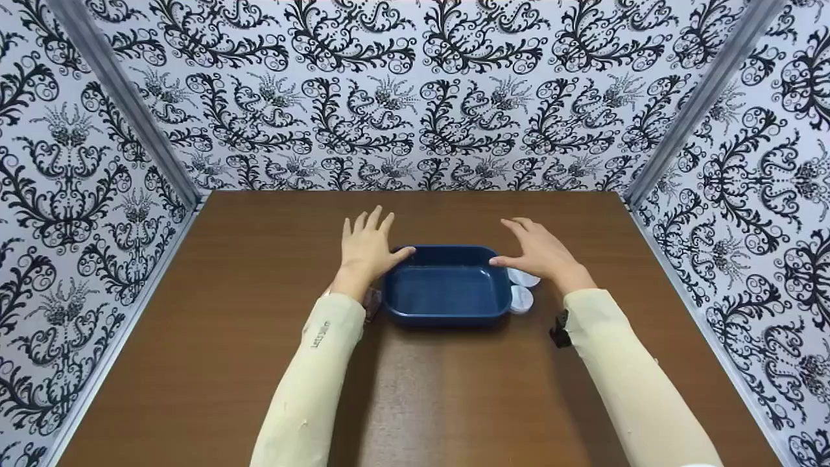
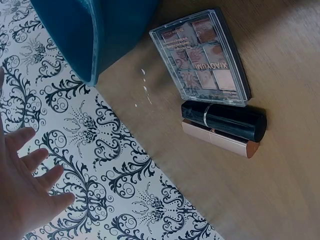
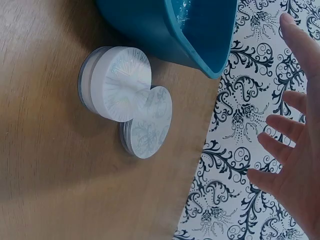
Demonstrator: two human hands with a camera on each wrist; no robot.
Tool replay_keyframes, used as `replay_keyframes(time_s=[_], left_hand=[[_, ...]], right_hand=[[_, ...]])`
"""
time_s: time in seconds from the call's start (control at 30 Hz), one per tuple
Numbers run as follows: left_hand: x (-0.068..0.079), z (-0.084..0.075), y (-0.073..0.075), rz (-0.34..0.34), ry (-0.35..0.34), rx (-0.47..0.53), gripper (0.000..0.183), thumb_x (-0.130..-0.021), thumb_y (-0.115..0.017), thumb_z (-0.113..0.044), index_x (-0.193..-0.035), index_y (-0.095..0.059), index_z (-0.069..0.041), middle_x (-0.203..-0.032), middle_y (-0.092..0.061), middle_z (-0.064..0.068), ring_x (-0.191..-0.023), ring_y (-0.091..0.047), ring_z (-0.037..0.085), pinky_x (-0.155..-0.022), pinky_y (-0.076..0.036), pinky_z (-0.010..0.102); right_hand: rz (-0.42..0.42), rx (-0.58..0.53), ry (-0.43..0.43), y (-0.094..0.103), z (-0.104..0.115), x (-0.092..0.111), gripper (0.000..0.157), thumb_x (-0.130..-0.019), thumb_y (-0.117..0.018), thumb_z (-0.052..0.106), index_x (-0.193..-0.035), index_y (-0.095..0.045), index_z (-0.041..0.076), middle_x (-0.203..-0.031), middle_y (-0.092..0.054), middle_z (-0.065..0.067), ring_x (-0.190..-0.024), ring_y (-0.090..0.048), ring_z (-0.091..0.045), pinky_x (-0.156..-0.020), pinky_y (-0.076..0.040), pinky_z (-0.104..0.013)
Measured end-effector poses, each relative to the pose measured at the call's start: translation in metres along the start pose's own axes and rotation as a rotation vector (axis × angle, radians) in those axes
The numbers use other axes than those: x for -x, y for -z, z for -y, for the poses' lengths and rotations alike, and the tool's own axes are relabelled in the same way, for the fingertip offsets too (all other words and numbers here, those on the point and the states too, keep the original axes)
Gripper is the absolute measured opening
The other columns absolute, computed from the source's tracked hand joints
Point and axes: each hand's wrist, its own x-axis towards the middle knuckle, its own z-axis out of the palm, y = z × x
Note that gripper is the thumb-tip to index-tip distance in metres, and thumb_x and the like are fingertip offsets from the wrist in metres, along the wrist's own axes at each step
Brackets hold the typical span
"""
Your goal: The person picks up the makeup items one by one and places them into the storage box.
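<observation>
A blue rectangular tub [image 1: 447,292] stands on the wooden table between my two hands. My left hand [image 1: 368,250] hovers by its left side with fingers spread, the thumb over the rim in the head view. Across from it, my right hand [image 1: 541,253] is spread too, its thumb tip over the right rim. Left of the tub lie an eyeshadow palette [image 2: 201,57] with a clear lid, a black lipstick tube [image 2: 227,120] and a rose-gold tube [image 2: 220,140]. To the right sit a white-lidded round jar [image 3: 120,82] and a flat round compact [image 3: 150,125].
Brown tabletop [image 1: 259,259] extends around the tub. Walls with black-and-white scroll pattern [image 1: 415,97] enclose the back and both sides, joined by grey corner posts [image 1: 123,97]. A black wrist device [image 1: 559,329] hangs under the right sleeve.
</observation>
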Motion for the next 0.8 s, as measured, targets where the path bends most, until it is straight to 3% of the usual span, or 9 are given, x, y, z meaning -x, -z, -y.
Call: replay_keyframes(time_s=[0.23, 0.5, 0.8], left_hand=[[0.001, 0.001, 0.002, -0.035, -0.006, 0.003, 0.083, -0.088, -0.058, -0.066, -0.155, -0.038, -0.021, -0.163, -0.034, 0.007, -0.149, -0.032, 0.034, -0.124, -0.020, 0.055], [0.004, 0.000, 0.005, -0.027, -0.015, 0.002, 0.069, -0.092, -0.062, -0.054, -0.149, -0.048, -0.019, -0.157, -0.043, 0.008, -0.144, -0.041, 0.032, -0.122, -0.028, 0.048], [0.006, 0.002, 0.003, -0.066, -0.008, 0.034, 0.055, -0.092, -0.066, -0.045, -0.139, -0.059, -0.017, -0.143, -0.059, 0.007, -0.128, -0.058, 0.034, -0.104, -0.049, 0.047]], right_hand=[[0.012, 0.000, 0.003, 0.000, -0.001, 0.000, 0.091, -0.085, -0.068, 0.060, -0.155, -0.035, 0.013, -0.159, -0.034, -0.018, -0.144, -0.037, -0.044, -0.112, -0.036, -0.062], [0.014, -0.001, 0.015, -0.004, -0.006, 0.001, 0.081, -0.089, -0.069, 0.049, -0.153, -0.039, 0.011, -0.157, -0.040, -0.019, -0.142, -0.041, -0.041, -0.112, -0.037, -0.060], [0.003, -0.029, 0.006, -0.011, -0.011, 0.004, 0.074, -0.089, -0.069, 0.048, -0.148, -0.047, 0.009, -0.152, -0.046, -0.018, -0.138, -0.047, -0.039, -0.111, -0.039, -0.058]])
